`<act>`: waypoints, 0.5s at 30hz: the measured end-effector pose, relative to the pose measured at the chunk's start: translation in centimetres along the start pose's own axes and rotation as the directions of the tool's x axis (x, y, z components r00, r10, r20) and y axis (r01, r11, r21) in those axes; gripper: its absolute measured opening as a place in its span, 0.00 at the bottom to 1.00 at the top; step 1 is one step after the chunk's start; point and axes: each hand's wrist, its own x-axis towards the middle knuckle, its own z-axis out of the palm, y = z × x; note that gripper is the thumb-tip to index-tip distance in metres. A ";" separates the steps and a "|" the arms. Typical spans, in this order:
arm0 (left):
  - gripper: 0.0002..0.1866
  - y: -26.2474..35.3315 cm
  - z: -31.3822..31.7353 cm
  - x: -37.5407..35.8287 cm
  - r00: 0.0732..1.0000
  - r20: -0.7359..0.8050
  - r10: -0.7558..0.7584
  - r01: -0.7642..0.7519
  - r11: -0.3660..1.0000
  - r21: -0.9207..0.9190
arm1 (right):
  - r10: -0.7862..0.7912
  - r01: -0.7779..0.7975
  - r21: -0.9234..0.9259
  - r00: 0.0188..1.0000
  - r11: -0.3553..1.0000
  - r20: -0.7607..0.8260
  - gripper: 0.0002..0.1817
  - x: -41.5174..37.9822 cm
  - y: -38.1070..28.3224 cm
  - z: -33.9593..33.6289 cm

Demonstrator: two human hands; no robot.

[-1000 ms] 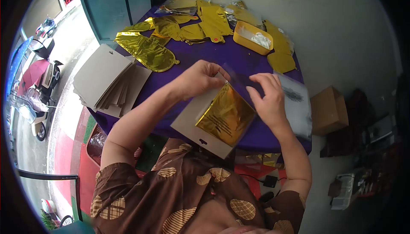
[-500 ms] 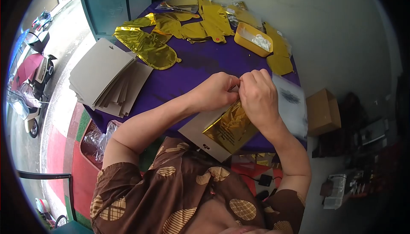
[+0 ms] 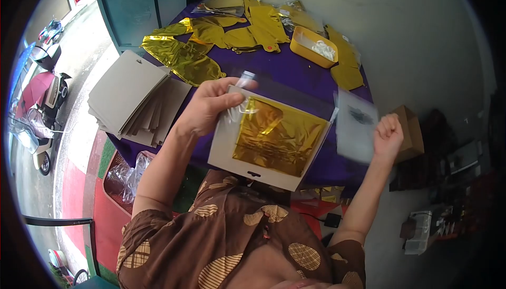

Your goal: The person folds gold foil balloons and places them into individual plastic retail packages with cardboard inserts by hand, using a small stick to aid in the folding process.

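A grey card with a folded gold foil balloon (image 3: 282,136) on it hangs tilted above the near side of the table. My left hand (image 3: 213,104) grips its upper left corner between thumb and fingers, together with clear plastic film that bunches and sticks up there. A slot-shaped hanging hole shows at the card's lower edge. Off to the right, my right hand (image 3: 389,133) is closed in a fist, apart from the card. It is near a stack of clear plastic bags (image 3: 356,123); whatever its fingers may hold is hidden.
Grey cards (image 3: 126,94) are stacked on the purple-covered table's (image 3: 253,67) left. Flat gold foil balloons (image 3: 184,51) lie along the back, beside a yellow tub (image 3: 308,51) of small white items. A cardboard box (image 3: 411,131) stands right; a red basket (image 3: 113,183) holds plastic at lower left.
My hands have moved apart. The left has lifted the card with the foil balloon and shifted left, while the right has swung away right, past the plastic bags.
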 end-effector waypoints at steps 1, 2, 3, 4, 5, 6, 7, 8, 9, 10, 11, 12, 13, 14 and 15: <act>0.19 -0.1 -0.2 -0.3 1.000 -0.016 0.011 -0.011 1.000 -0.021 | -0.058 0.055 -0.058 0.997 0.997 -0.052 0.12 -0.7 -0.3 0.4; 0.19 -0.2 -0.3 -0.6 0.999 -0.030 0.019 -0.020 0.999 -0.040 | -0.121 0.109 -0.117 0.987 0.987 -0.104 0.14 -1.4 -0.4 0.7; 0.18 -0.3 -0.2 -0.7 0.999 -0.043 0.028 -0.030 0.998 -0.060 | -0.062 0.034 -0.201 0.989 0.979 -0.135 0.18 -2.7 0.3 0.9; 0.17 -0.4 0.1 -0.8 0.999 -0.033 0.006 -0.009 0.996 -0.088 | -0.003 -0.046 -0.279 0.985 0.959 -0.175 0.22 -4.5 2.6 3.6; 0.17 -0.7 0.3 -0.9 1.000 -0.026 -0.014 0.012 0.996 -0.092 | 0.149 -0.144 -0.306 0.989 0.941 -0.005 0.26 -5.6 4.4 4.2; 0.16 -1.0 0.6 -0.9 0.999 -0.018 -0.033 0.031 0.995 -0.097 | 0.300 -0.230 -0.348 0.940 0.909 0.161 0.31 -6.5 5.9 4.6; 0.16 -1.4 0.8 -0.9 0.999 -0.015 -0.050 0.048 0.994 -0.103 | 0.408 -0.262 -0.511 0.891 0.819 0.197 0.34 -7.3 7.0 5.3; 0.16 -1.9 1.1 -1.0 0.998 -0.020 -0.058 0.056 0.993 -0.103 | 0.504 -0.364 -0.536 0.852 0.762 0.138 0.32 -7.9 7.6 5.9; 0.16 -2.2 1.3 -1.0 0.996 -0.007 -0.088 0.086 0.991 -0.102 | 0.507 -0.369 -0.479 0.839 0.797 0.197 0.30 -8.2 8.8 6.1; 0.16 -2.4 1.4 -1.1 0.993 0.001 -0.114 0.113 0.989 -0.100 | 0.498 -0.347 -0.509 0.845 0.788 0.196 0.29 -8.5 9.8 7.1; 0.16 -2.5 1.5 -1.2 0.991 0.008 -0.137 0.137 0.986 -0.096 | 0.490 -0.324 -0.538 0.849 0.778 0.198 0.28 -8.6 10.4 8.0; 0.15 -2.6 1.7 -1.1 0.990 -0.014 -0.142 0.140 0.986 -0.089 | 0.504 -0.334 -0.533 0.837 0.777 0.210 0.27 -8.5 10.6 7.6; 0.15 -2.5 1.4 -1.1 0.989 -0.001 -0.147 0.147 0.986 -0.074 | 0.518 -0.344 -0.529 0.825 0.776 0.224 0.27 -8.2 10.7 7.0; 0.14 -2.4 1.2 -1.1 0.988 0.013 -0.154 0.154 0.986 -0.059 | 0.532 -0.353 -0.526 0.813 0.774 0.237 0.26 -8.0 10.9 6.7; 0.14 -2.2 0.9 -1.1 0.987 0.026 -0.161 0.162 0.986 -0.045 | 0.531 -0.357 -0.512 0.812 0.781 0.243 0.24 -7.9 11.1 6.7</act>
